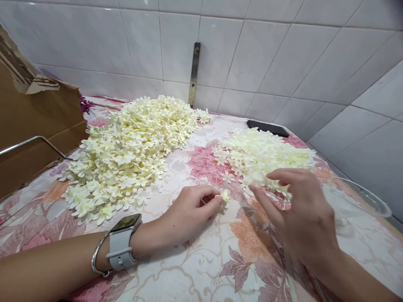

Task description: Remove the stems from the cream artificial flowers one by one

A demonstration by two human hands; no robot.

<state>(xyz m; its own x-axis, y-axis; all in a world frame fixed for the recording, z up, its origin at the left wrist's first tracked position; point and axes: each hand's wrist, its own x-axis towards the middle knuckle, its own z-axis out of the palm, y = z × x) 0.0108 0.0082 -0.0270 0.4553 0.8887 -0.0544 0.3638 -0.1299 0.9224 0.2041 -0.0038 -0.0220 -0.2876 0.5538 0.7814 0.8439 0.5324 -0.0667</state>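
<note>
Near the middle of the table, my left hand (192,209) is closed in a pinch, with a small cream artificial flower (225,196) at its thumb and fingertip. My right hand (302,209), a little smeared by motion, hovers at the front edge of the right-hand pile of pale flower pieces (267,149). Its thumb and forefinger are spread apart, and I see nothing held between them. A larger heap of cream-yellow artificial flowers (135,147) lies beyond my left forearm, which wears a watch and a bracelet.
A torn cardboard box (37,121) stands at the left edge, with a bent metal rod (28,141) in front. A black phone (267,128) lies behind the right pile. A clear plastic container (362,197) sits at the right. Floral cloth covers the table, against a tiled wall.
</note>
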